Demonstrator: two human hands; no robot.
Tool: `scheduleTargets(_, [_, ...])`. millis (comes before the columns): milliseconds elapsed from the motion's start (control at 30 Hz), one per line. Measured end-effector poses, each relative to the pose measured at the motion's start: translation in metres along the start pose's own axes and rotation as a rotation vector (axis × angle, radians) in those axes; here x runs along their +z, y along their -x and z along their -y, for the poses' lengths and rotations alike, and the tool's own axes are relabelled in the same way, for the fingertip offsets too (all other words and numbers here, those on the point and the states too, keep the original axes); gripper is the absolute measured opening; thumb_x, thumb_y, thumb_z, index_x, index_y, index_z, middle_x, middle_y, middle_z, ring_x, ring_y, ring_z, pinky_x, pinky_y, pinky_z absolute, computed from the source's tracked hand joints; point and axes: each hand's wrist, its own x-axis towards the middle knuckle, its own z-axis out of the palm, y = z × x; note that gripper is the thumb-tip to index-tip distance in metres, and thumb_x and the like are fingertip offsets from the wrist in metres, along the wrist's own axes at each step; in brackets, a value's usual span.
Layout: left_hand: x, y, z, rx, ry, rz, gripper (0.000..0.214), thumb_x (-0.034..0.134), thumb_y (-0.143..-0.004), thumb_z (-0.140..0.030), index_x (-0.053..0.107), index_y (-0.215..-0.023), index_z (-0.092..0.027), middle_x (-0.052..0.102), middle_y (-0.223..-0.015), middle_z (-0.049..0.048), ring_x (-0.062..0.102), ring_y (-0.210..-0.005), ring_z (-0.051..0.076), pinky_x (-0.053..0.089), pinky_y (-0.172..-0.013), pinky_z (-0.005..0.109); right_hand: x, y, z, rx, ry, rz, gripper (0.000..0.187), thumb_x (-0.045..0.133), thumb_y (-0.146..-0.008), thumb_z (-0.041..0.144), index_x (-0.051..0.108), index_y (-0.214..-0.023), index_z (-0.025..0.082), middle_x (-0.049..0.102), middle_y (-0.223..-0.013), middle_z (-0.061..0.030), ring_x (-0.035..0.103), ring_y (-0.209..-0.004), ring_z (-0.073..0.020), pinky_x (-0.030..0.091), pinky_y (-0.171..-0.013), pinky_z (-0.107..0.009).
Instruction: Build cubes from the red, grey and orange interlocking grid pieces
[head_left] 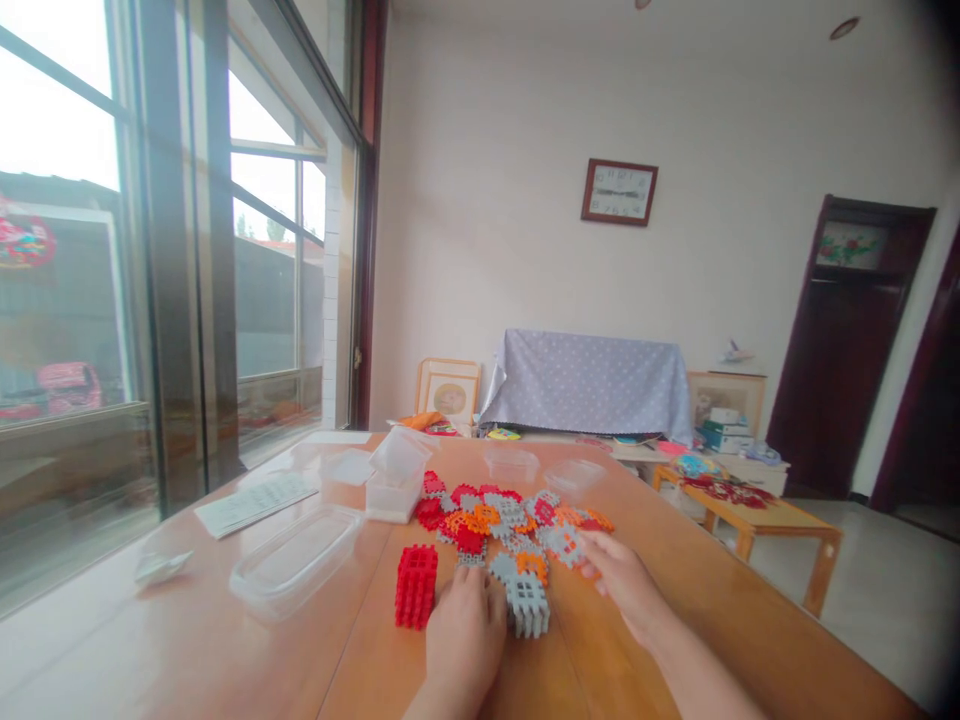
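My left hand is low over the table, fingers curled downward and partly hidden by its back; what they hold, if anything, I cannot make out. To its left stands a stack of red interlocking plastic pieces, and close on its right a stack of grey pieces. My right hand is at the right edge of a loose pile of red, orange and grey pieces. Its fingertips close on the edge of a flat grey building piece with square holes.
Left of the pile lie a clear plastic tray, a white box, a printed sheet and a crumpled wrapper. Clear lids lie behind. A low wooden table stands off to the right, a window to the left.
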Motion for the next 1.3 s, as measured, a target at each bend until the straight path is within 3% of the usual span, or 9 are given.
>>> scheduleTargets(133, [0.000, 0.000, 0.001, 0.003, -0.012, -0.008, 0.016, 0.040, -0.093, -0.030, 0.055, -0.090, -0.025, 0.064, -0.101, 0.0034, 0.062, -0.088, 0.020, 0.036, -0.064, 0.028, -0.016, 0.015, -0.003, 0.020, 0.049, 0.059, 0.050, 0.051, -0.084, 0.061, 0.071, -0.104, 0.020, 0.064, -0.072, -0.0014, 0.055, -0.064, -0.0163, 0.040, -0.058, -0.027])
scheduleTargets(233, [-0.001, 0.000, 0.000, 0.011, -0.002, -0.016, 0.014, 0.041, -0.093, -0.030, 0.054, -0.089, -0.025, 0.064, -0.099, 0.0026, 0.062, -0.087, 0.020, 0.034, -0.064, 0.029, -0.026, 0.022, -0.011, 0.031, 0.184, 0.147, 0.043, 0.053, -0.083, 0.055, 0.073, -0.095, 0.020, 0.067, -0.072, -0.0019, 0.059, -0.069, -0.0192, 0.045, -0.065, -0.030])
scheduleTargets(333, [-0.001, 0.000, 0.000, 0.013, 0.023, -0.021, 0.015, 0.042, -0.093, -0.032, 0.053, -0.089, -0.025, 0.064, -0.099, 0.0030, 0.062, -0.087, 0.020, 0.033, -0.064, 0.028, -0.032, 0.029, -0.022, 0.003, 0.295, 0.087, 0.039, 0.060, -0.078, 0.048, 0.073, -0.102, 0.020, 0.073, -0.088, -0.0053, 0.065, -0.085, -0.0240, 0.050, -0.078, -0.034])
scheduleTargets(467, [-0.001, -0.001, -0.001, 0.017, 0.037, -0.005, 0.017, 0.040, -0.094, -0.035, 0.053, -0.089, -0.025, 0.063, -0.100, 0.0028, 0.062, -0.086, 0.019, 0.032, -0.062, 0.028, -0.035, 0.038, -0.029, -0.052, 0.381, 0.064, 0.058, 0.069, -0.070, 0.039, 0.066, -0.125, 0.021, 0.069, -0.120, -0.0101, 0.063, -0.110, -0.0286, 0.048, -0.096, -0.039])
scheduleTargets(633, [-0.002, 0.000, -0.001, 0.008, 0.032, -0.008, 0.017, 0.040, -0.094, -0.034, 0.052, -0.086, -0.024, 0.063, -0.097, 0.0026, 0.062, -0.085, 0.019, 0.030, -0.060, 0.028, -0.034, 0.045, -0.029, -0.144, 0.473, 0.108, 0.052, 0.070, -0.068, 0.032, 0.069, -0.119, 0.025, 0.070, -0.119, -0.0094, 0.062, -0.113, -0.0296, 0.046, -0.101, -0.040])
scheduleTargets(800, [-0.003, 0.000, 0.000, 0.006, 0.041, 0.002, 0.019, 0.039, -0.095, -0.035, 0.052, -0.088, -0.024, 0.063, -0.099, 0.0032, 0.062, -0.088, 0.019, 0.032, -0.062, 0.027, -0.024, 0.044, -0.020, -0.180, 0.394, 0.070, 0.049, 0.068, -0.069, 0.030, 0.069, -0.118, 0.023, 0.071, -0.117, -0.0082, 0.062, -0.112, -0.0289, 0.046, -0.102, -0.042])
scheduleTargets(1067, [-0.003, 0.001, 0.000, -0.003, 0.111, -0.019, 0.015, 0.042, -0.093, -0.034, 0.054, -0.090, -0.025, 0.062, -0.101, 0.0017, 0.064, -0.090, 0.019, 0.034, -0.065, 0.027, 0.013, 0.049, 0.040, -0.240, 0.150, 0.207, 0.053, 0.067, -0.074, 0.031, 0.065, -0.127, 0.024, 0.066, -0.130, -0.0087, 0.058, -0.121, -0.0302, 0.045, -0.104, -0.046])
scheduleTargets(1300, [-0.008, 0.004, -0.002, -0.016, 0.130, -0.011, 0.018, 0.041, -0.095, -0.033, 0.056, -0.092, -0.024, 0.063, -0.102, 0.0030, 0.065, -0.089, 0.019, 0.035, -0.063, 0.027, 0.038, 0.048, 0.042, -0.267, 0.099, 0.250, 0.058, 0.069, -0.069, 0.025, 0.067, -0.127, 0.025, 0.066, -0.132, -0.0074, 0.057, -0.123, -0.0292, 0.041, -0.110, -0.046])
